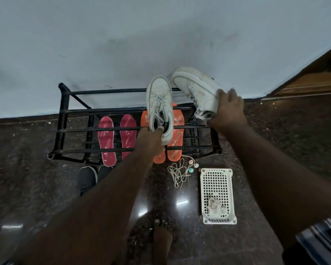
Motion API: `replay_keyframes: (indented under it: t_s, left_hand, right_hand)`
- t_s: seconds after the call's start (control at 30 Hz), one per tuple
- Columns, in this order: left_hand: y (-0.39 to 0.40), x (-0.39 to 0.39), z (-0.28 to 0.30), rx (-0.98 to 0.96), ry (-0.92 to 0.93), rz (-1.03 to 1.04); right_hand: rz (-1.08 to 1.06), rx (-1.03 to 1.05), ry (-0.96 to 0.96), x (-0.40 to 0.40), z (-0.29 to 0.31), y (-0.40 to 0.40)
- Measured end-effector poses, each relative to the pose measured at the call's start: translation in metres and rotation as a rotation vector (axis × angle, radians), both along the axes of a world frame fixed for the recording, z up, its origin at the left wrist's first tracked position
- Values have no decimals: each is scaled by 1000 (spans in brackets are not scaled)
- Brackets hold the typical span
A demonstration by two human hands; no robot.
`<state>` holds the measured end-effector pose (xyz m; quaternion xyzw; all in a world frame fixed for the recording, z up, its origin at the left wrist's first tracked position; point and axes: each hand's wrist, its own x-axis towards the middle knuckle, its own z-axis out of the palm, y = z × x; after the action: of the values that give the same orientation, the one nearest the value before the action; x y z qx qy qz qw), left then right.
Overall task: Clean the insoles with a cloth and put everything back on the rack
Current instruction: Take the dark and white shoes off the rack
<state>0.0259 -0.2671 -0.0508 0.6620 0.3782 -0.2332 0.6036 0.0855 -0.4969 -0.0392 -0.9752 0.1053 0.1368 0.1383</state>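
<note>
Insoles, two flat pink foam insoles (117, 139) and two orange ones (175, 138), lie speckled on the black metal rack (65, 129); we judge cleaning unstarted. Our left hand (151, 139) and right hand (228, 111) each clasp a white laced sneaker (159, 104), fingers curled around them.

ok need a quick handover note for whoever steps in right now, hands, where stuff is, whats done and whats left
Left hand: holds one white sneaker by its heel opening, above the rack.
Right hand: grips the second white sneaker over the rack's right end.
Red insoles and orange insoles lie on the rack, speckled with white marks, so apparently not wiped yet.
The cloth sits in the white basket on the floor; loose laces and black shoes lie in front of the rack.
Left: wipe insoles, return everything to the rack.
</note>
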Motion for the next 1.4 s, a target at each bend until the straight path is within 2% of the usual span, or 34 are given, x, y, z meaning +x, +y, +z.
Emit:
replay_keyframes:
  t_s: [0.23, 0.3, 0.37, 0.43, 0.53, 0.67, 0.87, 0.97, 1.07, 1.33, 1.4]
  left_hand:
    - [-2, 3, 10, -132, -4, 165]
    - [1, 0, 10, -147, -26, 177]
    - [5, -5, 12, -159, -40, 190]
    - [11, -16, 16, -154, -52, 181]
    - [20, -35, 21, -144, -89, 172]
    - [30, -60, 36, -122, -135, 147]
    - [50, -129, 45, -54, -175, 110]
    - [62, -180, 49, -39, -157, 150]
    - [78, -237, 46, -16, -60, 139]
    - [118, -378, -8, 171, 107, -102]
    - [121, -401, -21, 149, 153, -61]
  right_hand:
    - [34, -9, -95, 14, 2, -10]
    - [-132, 166, -85, 13, 10, -10]
    - [-425, 544, -38, 4, 22, -4]
    - [-619, 864, 21, -17, 28, 5]
    - [-737, 1084, 15, -58, 28, 23]
    - [-834, 1242, 17, -101, 36, 52]
    - [-882, 1278, 84, -175, 45, 99]
    - [-868, 1179, 68, -221, 45, 121]
    - [-834, 1036, 56, -273, 40, 140]
    - [-857, 905, 350, -404, 2, 171]
    - [-842, 888, 392, -427, -13, 173]
